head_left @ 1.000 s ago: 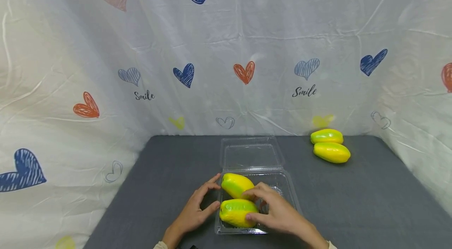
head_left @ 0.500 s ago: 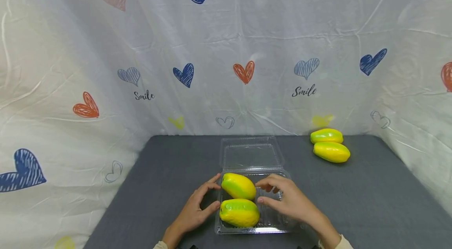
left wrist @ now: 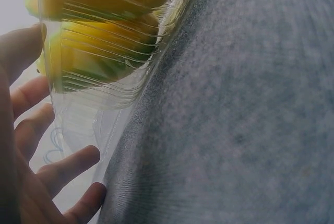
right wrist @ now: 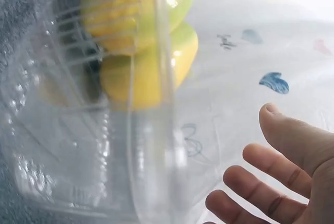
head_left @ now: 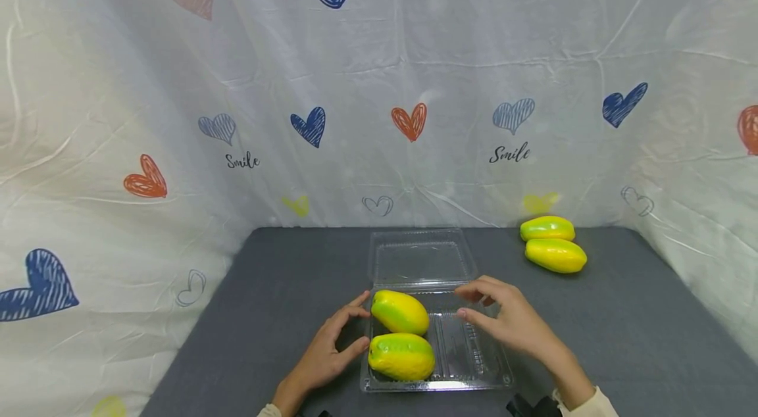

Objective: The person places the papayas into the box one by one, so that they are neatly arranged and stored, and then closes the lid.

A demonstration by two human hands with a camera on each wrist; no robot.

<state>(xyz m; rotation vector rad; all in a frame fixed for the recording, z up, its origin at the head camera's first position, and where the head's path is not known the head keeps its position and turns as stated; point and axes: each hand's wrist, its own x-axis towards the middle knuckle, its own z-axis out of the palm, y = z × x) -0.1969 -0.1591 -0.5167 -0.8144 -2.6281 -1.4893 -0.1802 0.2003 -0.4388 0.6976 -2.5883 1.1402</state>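
Two yellow-green papayas lie in the left half of a clear plastic clamshell box (head_left: 468, 354), the near papaya (head_left: 401, 358) in front of the far papaya (head_left: 400, 312). Its lid (head_left: 423, 262) is folded back flat on the table. My left hand (head_left: 326, 351) has its fingertips at the box's left wall; the left wrist view shows the fingers (left wrist: 68, 172) spread along the clear side. Over the right part of the box hovers my right hand (head_left: 515, 321), holding nothing, with thumb and fingers apart. In the right wrist view the box wall (right wrist: 162, 182) stands beside those fingers (right wrist: 261, 192).
On the grey-covered table (head_left: 296, 272), two more papayas lie at the back right, a nearer papaya (head_left: 555, 255) and a farther papaya (head_left: 547, 228). A white curtain (head_left: 355, 42) with printed hearts encloses the back and sides.
My right hand has let go of the near papaya and moved right and away, over the box's right side. The left hand and the papayas stay almost where they were.
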